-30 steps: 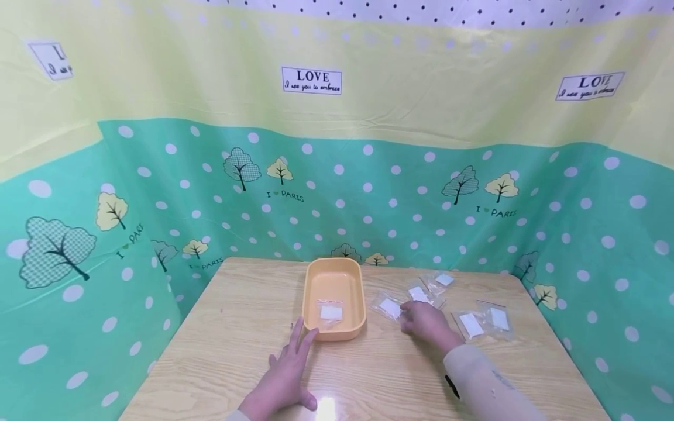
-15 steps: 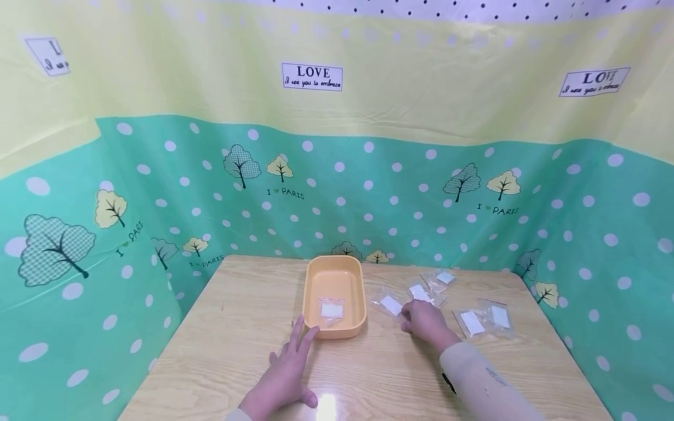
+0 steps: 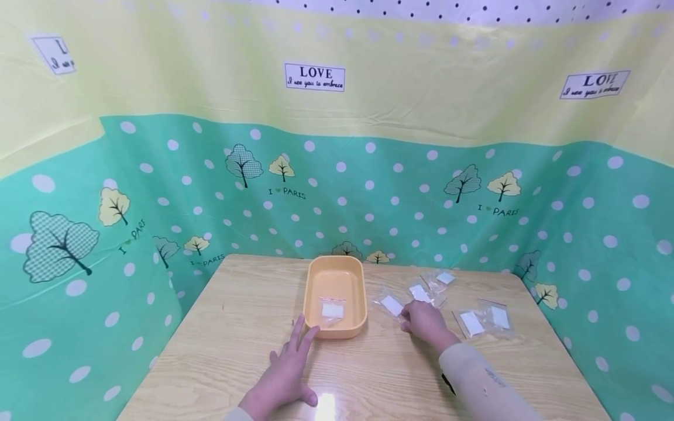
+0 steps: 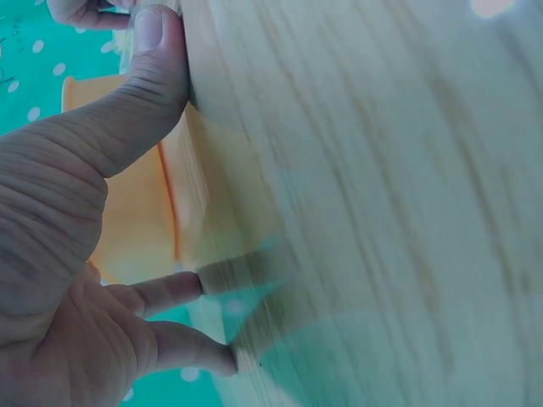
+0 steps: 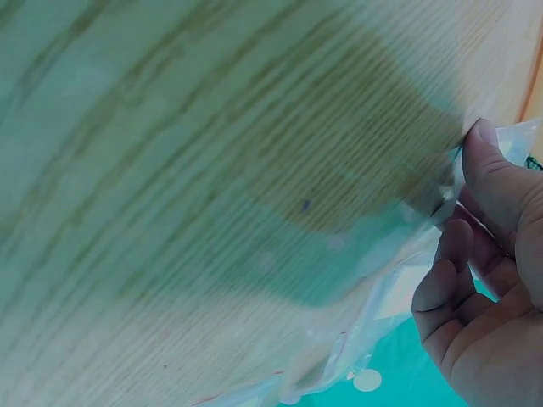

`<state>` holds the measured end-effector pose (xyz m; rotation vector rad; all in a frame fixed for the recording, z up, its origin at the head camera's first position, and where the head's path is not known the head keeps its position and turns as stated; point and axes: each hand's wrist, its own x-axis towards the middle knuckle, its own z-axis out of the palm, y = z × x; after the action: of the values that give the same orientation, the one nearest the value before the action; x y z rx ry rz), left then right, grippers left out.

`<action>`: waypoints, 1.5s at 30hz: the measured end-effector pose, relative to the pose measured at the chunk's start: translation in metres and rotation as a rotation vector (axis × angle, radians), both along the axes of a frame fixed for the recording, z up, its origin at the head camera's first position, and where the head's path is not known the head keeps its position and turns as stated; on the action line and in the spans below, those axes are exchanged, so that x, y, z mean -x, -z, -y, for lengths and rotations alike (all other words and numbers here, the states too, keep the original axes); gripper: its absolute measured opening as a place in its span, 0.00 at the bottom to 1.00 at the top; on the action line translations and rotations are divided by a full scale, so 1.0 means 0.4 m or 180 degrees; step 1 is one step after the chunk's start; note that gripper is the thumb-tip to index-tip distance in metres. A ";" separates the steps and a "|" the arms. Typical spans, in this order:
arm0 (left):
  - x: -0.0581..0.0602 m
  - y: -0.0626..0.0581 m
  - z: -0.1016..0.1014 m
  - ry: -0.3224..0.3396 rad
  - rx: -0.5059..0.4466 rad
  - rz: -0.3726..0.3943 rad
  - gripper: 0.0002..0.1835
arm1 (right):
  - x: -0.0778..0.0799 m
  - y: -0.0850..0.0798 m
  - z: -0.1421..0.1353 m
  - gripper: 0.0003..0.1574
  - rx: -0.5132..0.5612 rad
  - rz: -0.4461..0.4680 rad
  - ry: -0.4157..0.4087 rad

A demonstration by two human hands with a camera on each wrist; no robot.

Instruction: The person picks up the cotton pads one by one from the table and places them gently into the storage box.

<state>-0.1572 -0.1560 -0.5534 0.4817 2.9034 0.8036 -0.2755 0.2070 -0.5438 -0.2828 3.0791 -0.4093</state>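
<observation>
A peach-coloured rectangular tray (image 3: 337, 335) stands on the table with one small clear zip bag (image 3: 332, 310) holding a white piece inside it. My left hand (image 3: 284, 374) spreads its fingers beside the tray's near left corner, fingertips at or near its wall; the left wrist view shows thumb and fingertips down on the table. Right of the tray lies another clear zip bag (image 3: 391, 304) with a white piece. My right hand (image 3: 425, 323) pinches that bag's near edge between thumb and forefinger, as the right wrist view shows; its other fingers curl inward.
Behind the right hand lie two more zip bags, one nearer (image 3: 419, 292) and one farther (image 3: 444, 278). Two others, a left one (image 3: 471, 323) and a right one (image 3: 498, 317), lie right of the hand. A green and yellow curtain (image 3: 337, 175) closes off the wooden table's (image 3: 237, 316) back and sides.
Hands, tray and bags hold nearly the same places; the right hand stays at the bag's edge. The head view has shifted slightly.
</observation>
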 end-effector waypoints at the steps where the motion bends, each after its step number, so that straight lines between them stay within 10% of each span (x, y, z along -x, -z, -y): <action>1: 0.000 0.000 0.000 -0.0001 0.0004 0.0003 0.84 | 0.000 0.001 0.000 0.18 0.0016 -0.0009 0.0007; 39: 0.002 0.009 0.002 -0.0018 0.0066 -0.0052 0.84 | -0.019 0.013 -0.012 0.06 0.0265 -0.0147 0.0013; 45: 0.002 0.006 0.000 0.0006 0.0064 -0.0036 0.84 | -0.012 0.004 -0.014 0.04 0.0707 -0.0076 0.0200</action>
<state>-0.1580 -0.1558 -0.5557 0.4884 2.9179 0.7731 -0.2707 0.2125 -0.5455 -0.1962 3.0727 -0.7581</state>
